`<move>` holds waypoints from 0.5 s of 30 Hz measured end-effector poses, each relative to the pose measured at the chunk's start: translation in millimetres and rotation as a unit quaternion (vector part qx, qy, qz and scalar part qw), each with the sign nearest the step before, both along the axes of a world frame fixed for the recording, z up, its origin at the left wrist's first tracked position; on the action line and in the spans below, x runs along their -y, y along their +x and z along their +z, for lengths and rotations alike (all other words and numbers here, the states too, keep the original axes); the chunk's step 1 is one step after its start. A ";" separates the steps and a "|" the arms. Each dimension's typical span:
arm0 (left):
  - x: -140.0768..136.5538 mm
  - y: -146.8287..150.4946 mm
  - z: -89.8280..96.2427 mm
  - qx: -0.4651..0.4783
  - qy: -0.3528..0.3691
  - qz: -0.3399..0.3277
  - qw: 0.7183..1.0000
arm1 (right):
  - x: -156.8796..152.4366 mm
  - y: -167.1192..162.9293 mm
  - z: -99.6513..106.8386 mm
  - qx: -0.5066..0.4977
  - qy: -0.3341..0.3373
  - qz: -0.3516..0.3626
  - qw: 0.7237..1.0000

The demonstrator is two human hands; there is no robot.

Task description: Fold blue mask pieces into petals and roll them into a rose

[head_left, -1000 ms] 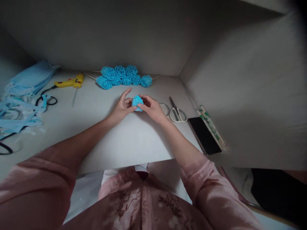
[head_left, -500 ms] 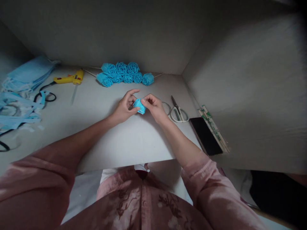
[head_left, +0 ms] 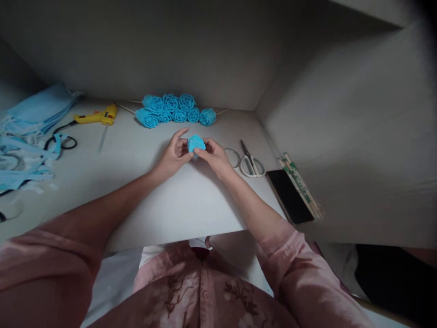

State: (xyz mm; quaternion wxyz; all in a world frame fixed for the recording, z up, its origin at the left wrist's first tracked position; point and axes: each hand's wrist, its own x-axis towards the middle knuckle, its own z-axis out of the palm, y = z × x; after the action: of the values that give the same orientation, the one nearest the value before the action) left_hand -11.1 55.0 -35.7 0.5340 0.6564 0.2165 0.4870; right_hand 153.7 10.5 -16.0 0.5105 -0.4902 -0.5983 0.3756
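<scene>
A small blue fabric flower [head_left: 196, 143] is held between my two hands above the middle of the table. My left hand [head_left: 175, 152] pinches its left side with thumb and fingers, the index finger raised. From the right, my right hand [head_left: 213, 157] grips it, thumb across the front and fingers behind. The underside of the flower is hidden by the fingers. Beyond my hands lies a stacked row of finished-looking blue fabric roses [head_left: 180, 116], some with thin sticks poking out at the sides.
At left are a yellow glue gun [head_left: 95, 117], a pile of blue face masks [head_left: 41, 109] and cut mask strips [head_left: 23, 166]. On the right lie a roll of clear tape [head_left: 232, 157], scissors [head_left: 251, 165], a phone [head_left: 290, 196] and several green-marked sticks [head_left: 302, 184]. Walls stand behind and at right.
The flower has been turned in my fingers, so a different face now shows. My right thumb has moved lower across its front. The whole view has shifted slightly.
</scene>
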 end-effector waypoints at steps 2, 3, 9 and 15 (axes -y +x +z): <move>-0.9 -0.5 -1.8 0.008 -0.001 0.013 1.000 | 2.6 4.1 6.6 0.126 0.042 -0.041 0.990; -1.5 -1.0 -2.3 0.012 -0.007 0.025 1.000 | 4.5 6.2 10.6 0.205 0.064 -0.055 0.975; -2.5 -1.3 -1.4 0.003 -0.091 0.014 0.996 | 11.5 10.1 18.3 0.488 0.076 -0.010 0.869; -1.0 2.9 -1.3 0.003 -0.135 -0.029 0.990 | 8.2 7.1 9.8 0.484 0.059 -0.016 0.873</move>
State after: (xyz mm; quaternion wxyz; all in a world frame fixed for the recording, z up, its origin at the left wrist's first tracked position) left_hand -8.2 56.0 -37.0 0.6321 0.5829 0.2597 0.4395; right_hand 160.9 2.3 -6.2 0.1905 -0.5896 -0.7835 0.0471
